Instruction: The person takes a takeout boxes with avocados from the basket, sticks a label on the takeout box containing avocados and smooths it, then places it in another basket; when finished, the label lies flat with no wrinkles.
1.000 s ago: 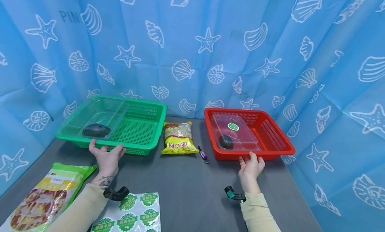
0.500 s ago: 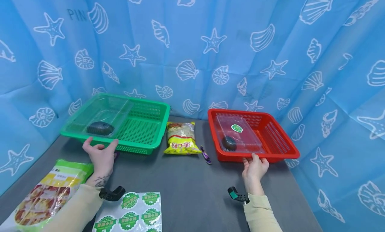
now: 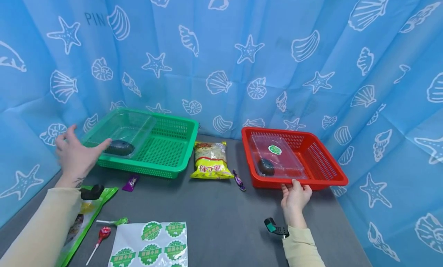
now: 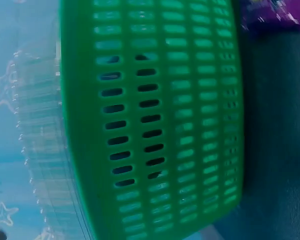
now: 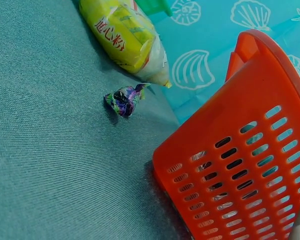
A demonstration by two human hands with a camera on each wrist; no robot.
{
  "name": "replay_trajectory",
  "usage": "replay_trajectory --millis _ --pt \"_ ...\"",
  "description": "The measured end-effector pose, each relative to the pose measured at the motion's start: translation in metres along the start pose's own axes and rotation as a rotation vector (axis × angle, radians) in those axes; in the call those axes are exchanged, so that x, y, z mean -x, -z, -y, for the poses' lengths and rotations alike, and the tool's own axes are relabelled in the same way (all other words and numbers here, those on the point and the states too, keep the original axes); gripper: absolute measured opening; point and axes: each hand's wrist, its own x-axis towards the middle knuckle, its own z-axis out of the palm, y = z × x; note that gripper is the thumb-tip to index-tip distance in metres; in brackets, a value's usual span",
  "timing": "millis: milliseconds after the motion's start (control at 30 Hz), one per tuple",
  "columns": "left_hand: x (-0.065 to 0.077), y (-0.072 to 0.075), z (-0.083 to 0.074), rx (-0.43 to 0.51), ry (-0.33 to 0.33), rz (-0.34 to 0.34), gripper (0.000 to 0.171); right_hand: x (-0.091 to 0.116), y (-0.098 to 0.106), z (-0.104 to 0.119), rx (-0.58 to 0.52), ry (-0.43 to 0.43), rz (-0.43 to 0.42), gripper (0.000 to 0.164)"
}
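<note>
My left hand (image 3: 77, 153) is raised at the left front corner of the green basket (image 3: 173, 168), its fingers spread and holding nothing. Whether it touches the clear plastic box (image 3: 138, 126) there is unclear. That box stands in the basket's left side with a dark item (image 3: 119, 148) showing in it. With my right hand (image 3: 295, 199) I grip the front rim of the red basket (image 3: 322, 178), thumb at the rim. Inside lies a clear lidded box (image 3: 282, 161) with a green round sticker (image 3: 275, 149) and a dark item (image 3: 266, 166). In the right wrist view, the red basket (image 5: 230, 165) appears tilted.
Between the baskets lies a yellow noodle packet (image 3: 210, 161), with a purple wrapped candy (image 3: 238, 181) beside it. Nearer are another purple candy (image 3: 130, 183), a green lollipop (image 3: 122, 221), a red lollipop (image 3: 104, 233), a sticker sheet (image 3: 133, 233) and a green-edged food bag (image 3: 102, 201).
My left hand has left the green basket's front rim and moved left and upward. A purple candy and two lollipops now show. My right hand stays on the red rim.
</note>
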Motion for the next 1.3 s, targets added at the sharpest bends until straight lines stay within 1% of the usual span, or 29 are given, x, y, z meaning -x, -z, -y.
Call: replay_trajectory --millis 67,133,267,333,367,467,567,633,700,800,867,967,1067,1167,1300 --pt "-0.001 -0.003 0.002 -0.071 -0.052 0.048 0.108 0.005 -0.004 0.003 0.038 0.01 -0.019 0.048" --pt "-0.001 -0.009 0.002 -0.117 -0.077 0.09 0.112 0.007 -0.006 0.004 0.045 0.008 -0.026 0.047" --pt "0.0 -0.018 0.004 -0.202 -0.076 0.16 0.12 0.007 -0.006 0.004 0.066 0.004 -0.029 0.047" --pt "0.0 -0.02 0.004 -0.212 -0.053 0.17 0.123 0.007 -0.006 0.004 0.066 0.009 -0.027 0.047" --pt "-0.001 -0.02 0.004 -0.199 -0.03 0.169 0.123 0.007 -0.005 0.003 0.07 0.014 -0.024 0.048" --pt "-0.006 -0.016 0.003 -0.142 0.051 0.127 0.118 0.007 -0.003 0.001 0.063 0.031 -0.011 0.049" --pt "-0.015 -0.01 0.005 -0.082 0.133 0.096 0.109 0.006 -0.002 0.0 0.082 0.052 -0.009 0.048" --pt "-0.021 -0.005 0.008 -0.061 0.154 0.094 0.104 0.005 -0.002 0.0 0.091 0.049 -0.019 0.047" --pt "-0.024 -0.002 0.011 -0.049 0.161 0.103 0.102 0.005 -0.003 0.001 0.098 0.038 -0.032 0.046" --pt "-0.027 0.001 0.014 -0.033 0.145 0.108 0.1 0.006 -0.006 0.003 0.095 0.013 -0.045 0.046" --pt "-0.026 0.001 0.014 -0.027 0.123 0.093 0.098 0.006 -0.007 0.005 0.105 0.006 -0.048 0.047" --pt "-0.026 0.0 0.012 -0.006 0.083 0.062 0.09 0.007 -0.008 0.006 0.1 -0.005 -0.045 0.048" --pt "-0.026 -0.002 0.01 -0.024 0.046 0.054 0.083 0.006 -0.008 0.005 0.092 -0.008 -0.043 0.046" --pt "-0.028 -0.002 0.009 -0.064 0.028 0.101 0.087 0.005 -0.008 0.004 0.097 -0.006 -0.045 0.043" --pt "-0.031 -0.003 0.009 -0.157 -0.016 0.183 0.097 0.005 -0.007 0.003 0.115 0.007 -0.056 0.042"
